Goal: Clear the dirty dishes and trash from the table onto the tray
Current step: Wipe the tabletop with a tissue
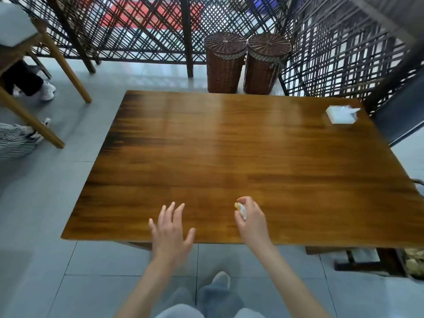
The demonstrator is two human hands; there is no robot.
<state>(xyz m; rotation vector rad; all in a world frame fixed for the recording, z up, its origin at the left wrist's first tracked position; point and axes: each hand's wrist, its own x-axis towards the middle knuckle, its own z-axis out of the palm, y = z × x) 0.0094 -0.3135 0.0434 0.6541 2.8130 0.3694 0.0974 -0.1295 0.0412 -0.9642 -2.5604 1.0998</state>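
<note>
A brown wooden table [229,145] fills the middle of the head view. My right hand [251,222] hovers over the table's near edge and pinches a small crumpled scrap of white and yellow trash [241,208] between thumb and fingers. My left hand [171,232] is spread flat, fingers straight, over the near edge to the left of it, holding nothing. A white napkin holder [341,114] stands at the far right corner of the table. No tray or dishes appear in view.
Two wicker baskets [224,63] [266,63] stand behind the table against a dark lattice screen [137,26]. A wooden chair [57,60] and seated people's legs are at the far left. A dark bench [399,115] lies to the right.
</note>
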